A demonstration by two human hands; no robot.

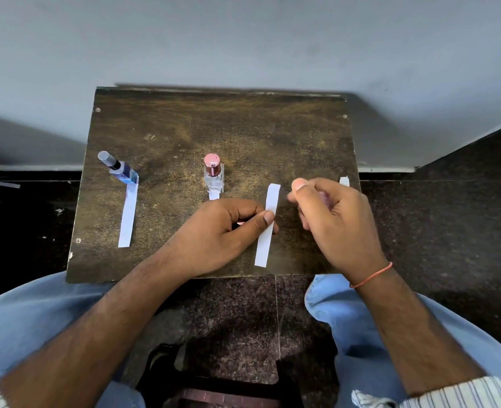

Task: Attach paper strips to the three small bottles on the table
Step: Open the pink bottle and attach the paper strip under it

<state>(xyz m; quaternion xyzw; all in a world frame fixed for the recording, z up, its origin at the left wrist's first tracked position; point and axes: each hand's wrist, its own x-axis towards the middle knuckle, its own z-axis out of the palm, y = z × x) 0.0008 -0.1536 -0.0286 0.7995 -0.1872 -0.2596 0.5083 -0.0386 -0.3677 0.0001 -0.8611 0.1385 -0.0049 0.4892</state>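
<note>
The right hand (336, 219) is curled around something small, and its fingers cover nearly all of it, so only a blurry pinkish bit shows and it is hard to tell what it is. The left hand (228, 231) hides most of the paper strip under the pink-capped bottle (213, 175); just a short white end (214, 196) peeks out. A small shiny spot shows under the left hand, too tiny to name. A white scrap (344, 181) at the tabletop's (184, 128) right edge is partly behind the right hand. Both sleeves are cut off by the bottom edge.
</note>
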